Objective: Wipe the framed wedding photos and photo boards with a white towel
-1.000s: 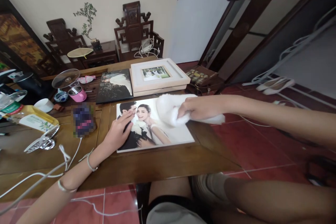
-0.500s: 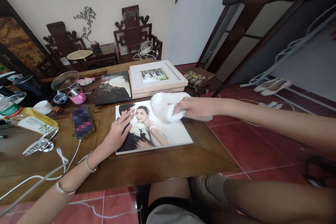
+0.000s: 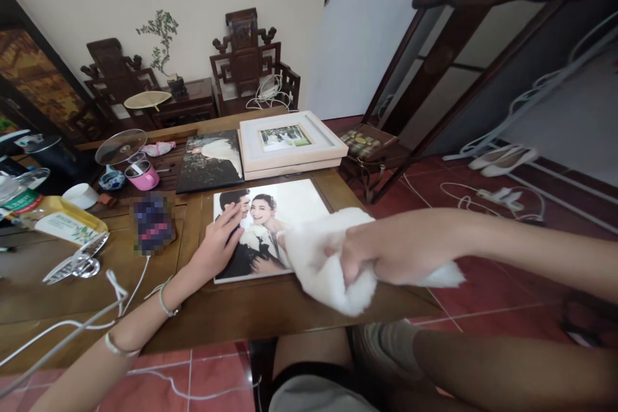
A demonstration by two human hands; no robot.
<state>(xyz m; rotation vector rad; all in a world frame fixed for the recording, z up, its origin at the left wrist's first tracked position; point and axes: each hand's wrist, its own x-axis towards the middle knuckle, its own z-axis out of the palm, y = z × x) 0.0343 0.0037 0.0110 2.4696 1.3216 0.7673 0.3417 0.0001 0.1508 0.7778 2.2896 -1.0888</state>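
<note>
A photo panel (image 3: 304,196) showing a couple lies flat near the front edge of the wooden table (image 3: 222,309). My left hand (image 3: 222,241) rests on its left side, fingers stretched out over the picture. In my right hand (image 3: 367,251) is a fluffy white cloth (image 3: 333,270), bunched under the fingers. The cloth covers the panel's lower right corner and hangs past its edge. Behind the panel lie a dark photo panel (image 3: 210,161) and a pale framed photo (image 3: 251,148) on top of another frame.
To the left stand a pink cup (image 3: 147,178), a bottle of yellow liquid (image 3: 62,222), a clear hair claw (image 3: 80,264) and a pixelated dark object (image 3: 153,224). White cables (image 3: 62,328) cross the table's left front. A wooden chair (image 3: 439,55) stands to the right.
My right hand has moved the white cloth from the panel's upper right down toward its lower right corner and the table's front edge. My left hand has stayed in place.
</note>
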